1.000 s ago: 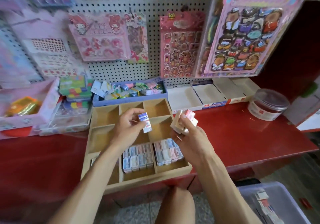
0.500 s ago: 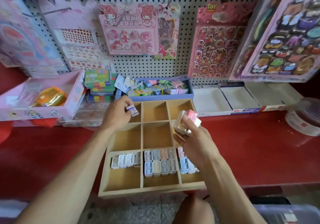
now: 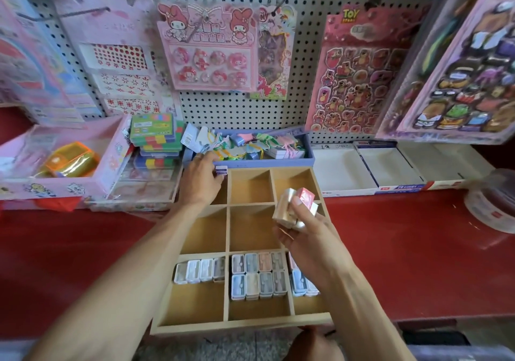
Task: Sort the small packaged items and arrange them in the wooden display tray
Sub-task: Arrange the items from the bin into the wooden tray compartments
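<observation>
My left hand (image 3: 201,182) pinched one small packet (image 3: 221,170) over the wooden tray's (image 3: 242,324) far-left compartment. My right hand (image 3: 302,232) gripped several packets (image 3: 294,207). They seemed light, stiff and slick, best pinched by the edges.

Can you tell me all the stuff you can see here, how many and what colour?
wooden display tray: one, tan, nine compartments, on the red counter
small packaged items: pastel; four in the near-left compartment, eight in near-middle, some in near-right partly hidden
blue bin: one, behind the tray, full of mixed pastel bits
white boxes: a row, right of the bin
pink box: one, far left, holding an orange pouch
sticker sheets: several, mostly pink, on the pegboard
left hand: pinches one small packet over the far-left compartment
right hand: holds a bunch of packets
</observation>
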